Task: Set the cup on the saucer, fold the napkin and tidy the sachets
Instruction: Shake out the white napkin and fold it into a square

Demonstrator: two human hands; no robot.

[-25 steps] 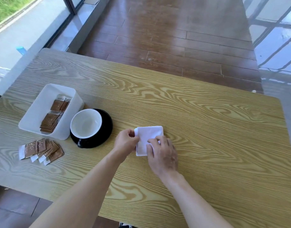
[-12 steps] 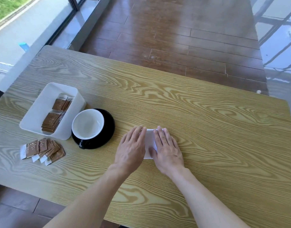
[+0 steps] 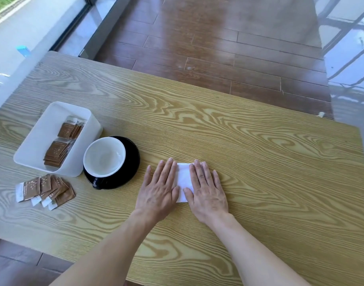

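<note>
A folded white napkin (image 3: 184, 179) lies on the wooden table (image 3: 259, 162). My left hand (image 3: 159, 188) and my right hand (image 3: 206, 189) rest flat on its two sides, fingers spread, covering most of it. To the left, a black cup with a white inside (image 3: 104, 158) stands on a black saucer (image 3: 132, 159). Beside it sits a white tray (image 3: 43, 129) with several brown sachets (image 3: 59, 149) in it. More brown sachets (image 3: 44, 189) lie fanned out on the table in front of the tray.
The table's near edge runs just below my forearms. Beyond the far edge is a dark wooden floor (image 3: 207, 48), with glass walls at the left and right.
My hands went from pinching the napkin's edges to lying flat on it. They have since slid slightly apart, showing more of the napkin between them.
</note>
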